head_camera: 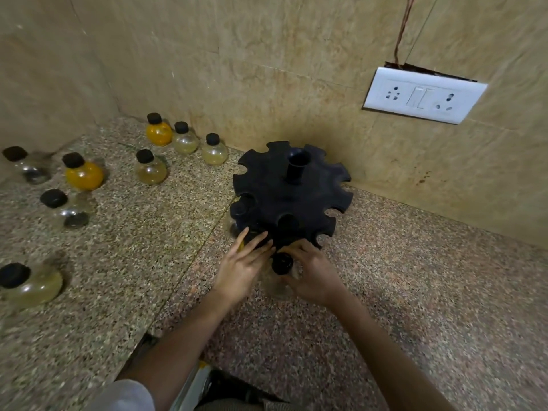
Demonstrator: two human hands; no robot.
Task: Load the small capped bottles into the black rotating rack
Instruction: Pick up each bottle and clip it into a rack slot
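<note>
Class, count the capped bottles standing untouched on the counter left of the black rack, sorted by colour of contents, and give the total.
Orange bottles: 2
Pale yellow bottles: 4
Clear bottles: 2
Total: 8

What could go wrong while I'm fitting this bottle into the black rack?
1. The bottle in your right hand is not yet seated in a notch. It could slip and hit the stone counter.
2. Your left hand touches the near edge of the rack. The rack rotates, so it may turn and carry the notch away, and that could also jolt the loaded bottle at its left edge.
</note>
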